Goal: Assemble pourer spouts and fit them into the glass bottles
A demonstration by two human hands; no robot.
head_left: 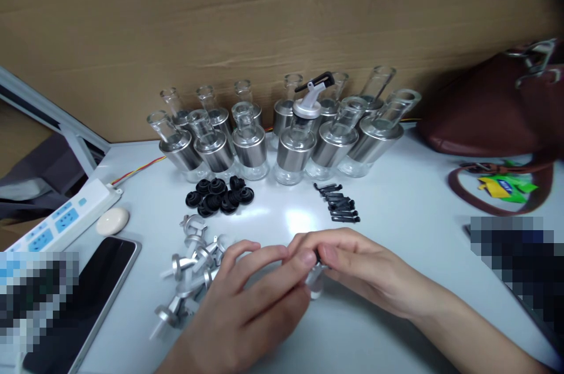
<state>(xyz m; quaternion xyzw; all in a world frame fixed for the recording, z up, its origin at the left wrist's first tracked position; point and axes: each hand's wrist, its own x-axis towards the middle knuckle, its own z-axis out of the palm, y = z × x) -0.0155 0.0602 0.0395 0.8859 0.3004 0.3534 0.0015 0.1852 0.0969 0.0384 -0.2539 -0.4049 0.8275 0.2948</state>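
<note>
The left hand pinches a silver spout in front of the bottles while the right hand pinches a black piece at its top, seemingly to steady something so small, the loose spouts, black stoppers and black levers grouped separately, presumably for easy reach
</note>
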